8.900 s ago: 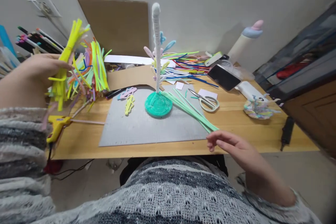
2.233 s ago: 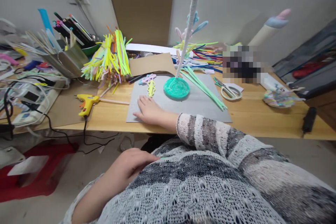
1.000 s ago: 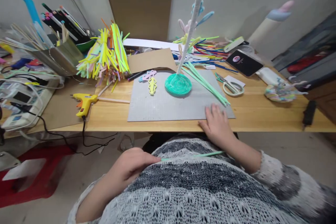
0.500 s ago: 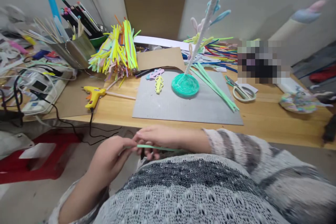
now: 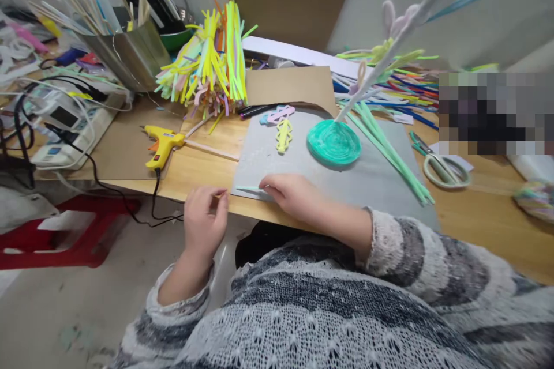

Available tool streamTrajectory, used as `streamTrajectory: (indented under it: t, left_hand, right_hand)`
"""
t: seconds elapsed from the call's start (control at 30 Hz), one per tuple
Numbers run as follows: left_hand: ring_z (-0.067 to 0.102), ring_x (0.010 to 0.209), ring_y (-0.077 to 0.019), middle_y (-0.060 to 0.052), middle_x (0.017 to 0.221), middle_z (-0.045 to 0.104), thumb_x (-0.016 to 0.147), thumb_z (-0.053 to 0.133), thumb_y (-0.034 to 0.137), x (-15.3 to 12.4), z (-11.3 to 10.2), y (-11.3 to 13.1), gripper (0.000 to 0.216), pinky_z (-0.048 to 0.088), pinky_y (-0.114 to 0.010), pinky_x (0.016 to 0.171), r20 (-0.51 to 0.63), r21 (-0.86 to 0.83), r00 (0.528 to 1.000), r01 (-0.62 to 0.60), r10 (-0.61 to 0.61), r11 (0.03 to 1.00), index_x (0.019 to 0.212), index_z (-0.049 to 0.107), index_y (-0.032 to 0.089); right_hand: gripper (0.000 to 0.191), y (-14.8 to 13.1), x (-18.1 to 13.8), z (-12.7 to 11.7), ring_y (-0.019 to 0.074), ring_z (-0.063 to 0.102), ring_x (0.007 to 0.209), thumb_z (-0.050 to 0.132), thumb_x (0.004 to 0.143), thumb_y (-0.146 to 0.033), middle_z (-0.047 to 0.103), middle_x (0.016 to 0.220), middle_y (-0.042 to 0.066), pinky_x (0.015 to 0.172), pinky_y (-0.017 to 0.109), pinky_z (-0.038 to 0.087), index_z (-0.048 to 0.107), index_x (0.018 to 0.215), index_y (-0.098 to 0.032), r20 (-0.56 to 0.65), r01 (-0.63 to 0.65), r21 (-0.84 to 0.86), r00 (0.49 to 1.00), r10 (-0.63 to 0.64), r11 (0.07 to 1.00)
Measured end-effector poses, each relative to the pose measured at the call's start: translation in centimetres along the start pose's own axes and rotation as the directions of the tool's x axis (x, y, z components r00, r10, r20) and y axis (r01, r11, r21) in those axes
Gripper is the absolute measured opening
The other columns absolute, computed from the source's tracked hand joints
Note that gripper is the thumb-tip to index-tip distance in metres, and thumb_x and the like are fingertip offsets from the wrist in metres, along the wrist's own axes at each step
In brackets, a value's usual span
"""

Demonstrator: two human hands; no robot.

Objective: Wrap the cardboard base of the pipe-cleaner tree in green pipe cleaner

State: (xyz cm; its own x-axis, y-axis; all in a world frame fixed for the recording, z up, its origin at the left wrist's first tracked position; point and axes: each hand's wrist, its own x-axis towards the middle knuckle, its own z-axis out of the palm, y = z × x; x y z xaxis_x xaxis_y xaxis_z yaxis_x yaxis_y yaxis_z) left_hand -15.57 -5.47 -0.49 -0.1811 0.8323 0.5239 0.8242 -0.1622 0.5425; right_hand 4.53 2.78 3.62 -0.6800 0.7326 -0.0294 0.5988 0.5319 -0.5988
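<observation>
My right hand [image 5: 294, 195] rests on the near left corner of the grey mat [image 5: 376, 176], fingers pinched on a mint-green pipe cleaner [image 5: 250, 188] whose end pokes out to the left. My left hand [image 5: 203, 225] hovers at the table's front edge beside it, fingers curled, nothing clearly in them. Behind on the mat stands a white pipe-cleaner stem [image 5: 389, 52] on a coiled green base [image 5: 334, 142]. A small yellow pipe-cleaner shape [image 5: 284, 134] and a pink-and-blue one [image 5: 277, 113] lie near it. Several loose mint-green pipe cleaners [image 5: 392, 153] lie to the right.
A yellow glue gun [image 5: 163, 143] with a black cord lies left of the mat. A bundle of bright pipe cleaners [image 5: 210, 66] and a metal pen tin [image 5: 130, 55] stand behind it. Scissors [image 5: 441, 164] lie at the right. A red stool [image 5: 73, 236] sits on the floor.
Both hands have risen from my lap to the table's front edge. The right hand has carried the mint-green pipe cleaner onto the mat's corner, and the left hand has let go of it.
</observation>
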Motion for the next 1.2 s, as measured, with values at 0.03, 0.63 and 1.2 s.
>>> streamTrajectory:
  t: [0.03, 0.63, 1.2]
  left_hand:
    - [0.059, 0.079, -0.0174, -0.004, 0.082, 0.066, 0.087, 0.056, 0.021, -0.2, 0.2, -0.2, 0.007, 0.044, -0.033, 0.078, 0.024, 0.026, 1.000, -0.017, 0.016, 1.000, 0.088, 0.063, 0.017]
    - [0.056, 0.091, -0.0196, -0.006, 0.097, 0.062, 0.082, 0.060, 0.017, -4.0, 2.5, -0.8, 0.034, 0.040, -0.040, 0.088, -0.099, 0.072, 0.984, -0.142, 0.148, 0.987, 0.115, 0.063, 0.025]
    - [0.053, 0.122, -0.0242, -0.007, 0.128, 0.060, 0.085, 0.060, 0.040, -10.4, 7.6, -3.9, 0.037, 0.044, -0.037, 0.101, 0.690, -0.035, 0.722, -0.046, 0.058, 0.998, 0.118, 0.061, 0.023]
  right_hand:
    - [0.024, 0.1, 0.0, 0.6, 0.0185, 0.066, 0.090, 0.044, 0.094, -0.018, 0.073, 0.102, 0.008, 0.080, 0.031, 0.048, 0.067, 0.102, -0.019, 0.014, 0.007, -0.011, 1.000, -0.007, 1.000]
    - [0.029, 1.0, -1.0, 1.5, 0.0176, 0.063, 0.082, 0.037, 0.095, -0.021, 0.071, 0.092, 0.008, 0.072, 0.030, 0.046, 0.066, 0.100, -0.018, 0.046, 0.078, -0.079, 0.996, -0.074, 0.994]
    - [0.029, 1.8, -1.1, 2.5, 0.0175, 0.063, 0.087, 0.038, 0.095, -0.023, 0.072, 0.100, 0.008, 0.076, 0.029, 0.045, 0.066, 0.103, -0.017, -0.088, 0.129, -0.131, 0.986, -0.141, 0.983]
